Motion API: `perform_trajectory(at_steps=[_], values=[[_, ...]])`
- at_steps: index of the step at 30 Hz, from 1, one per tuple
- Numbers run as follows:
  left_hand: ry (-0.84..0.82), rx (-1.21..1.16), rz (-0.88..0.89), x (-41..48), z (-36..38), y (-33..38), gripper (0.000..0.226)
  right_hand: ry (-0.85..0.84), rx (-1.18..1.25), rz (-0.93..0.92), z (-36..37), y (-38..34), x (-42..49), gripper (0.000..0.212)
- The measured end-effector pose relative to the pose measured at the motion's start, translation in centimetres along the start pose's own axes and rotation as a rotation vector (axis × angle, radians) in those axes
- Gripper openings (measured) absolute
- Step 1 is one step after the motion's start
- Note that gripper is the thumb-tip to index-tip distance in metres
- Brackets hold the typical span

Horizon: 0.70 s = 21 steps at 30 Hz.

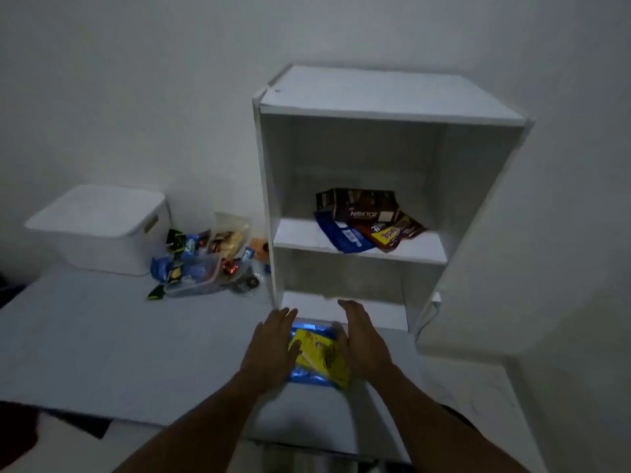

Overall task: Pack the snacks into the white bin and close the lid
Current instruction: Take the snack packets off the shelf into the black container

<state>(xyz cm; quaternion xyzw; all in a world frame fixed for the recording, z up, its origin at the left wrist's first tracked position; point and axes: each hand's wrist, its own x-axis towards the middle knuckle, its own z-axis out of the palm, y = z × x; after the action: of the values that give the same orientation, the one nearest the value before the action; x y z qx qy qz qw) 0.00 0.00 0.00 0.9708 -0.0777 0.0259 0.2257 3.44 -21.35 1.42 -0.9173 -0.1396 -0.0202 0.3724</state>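
Snack packet (317, 353), blue and yellow, too blurred to read, lies on the bench (102, 336) between the left hand (269, 343) and right hand (362, 339). Both hands are flat, with straight fingers against its sides. Farther left, loose snacks (205, 257) sit beside the lidded white bin (99, 227), and more packets (362, 216) lie on the shelf (300, 233) behind.

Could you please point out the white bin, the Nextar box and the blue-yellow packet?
White bin (102, 256): head view, front wall.
Nextar box (362, 213): head view, printed front.
Blue-yellow packet (316, 351): head view, yellow label.
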Motion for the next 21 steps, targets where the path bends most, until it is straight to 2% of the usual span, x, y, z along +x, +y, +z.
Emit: perform_trajectory(at_steps=[1,2,4,6,11,14,18,21], values=[[-0.084,-0.018,-0.056,0.0,0.9,-0.6,0.07,-0.057,-0.01,0.037,1.0,0.9,-0.1,0.049],[-0.078,-0.024,-0.063,0.2,1.7,-1.3,0.075,-0.12,-0.042,0.059,2.1,1.8,0.0,0.054],[-0.227,-0.041,-0.099,0.2,4.2,-3.4,0.085,-0.267,-0.101,0.126,4.1,3.4,-0.7,0.065],[-0.323,-0.068,-0.123,0.7,6.7,-5.7,0.093,-0.318,-0.13,0.172,5.8,4.9,-0.6,0.079],[-0.39,-0.053,-0.037,3.8,8.8,-7.7,0.109,-0.353,-0.203,0.142,8.5,8.1,1.1,0.1],[-0.4,-0.027,-0.038,5.5,9.5,-7.7,0.121,-0.425,-0.189,0.191,8.7,8.5,2.0,0.099],[-0.333,0.006,-0.073,6.5,11.1,-7.2,0.125,-0.259,-0.098,0.327,6.8,9.4,1.7,0.092],[-0.378,0.011,-0.112,6.8,12.3,-6.1,0.13,-0.153,-0.086,0.376,4.8,9.8,0.8,0.088]])
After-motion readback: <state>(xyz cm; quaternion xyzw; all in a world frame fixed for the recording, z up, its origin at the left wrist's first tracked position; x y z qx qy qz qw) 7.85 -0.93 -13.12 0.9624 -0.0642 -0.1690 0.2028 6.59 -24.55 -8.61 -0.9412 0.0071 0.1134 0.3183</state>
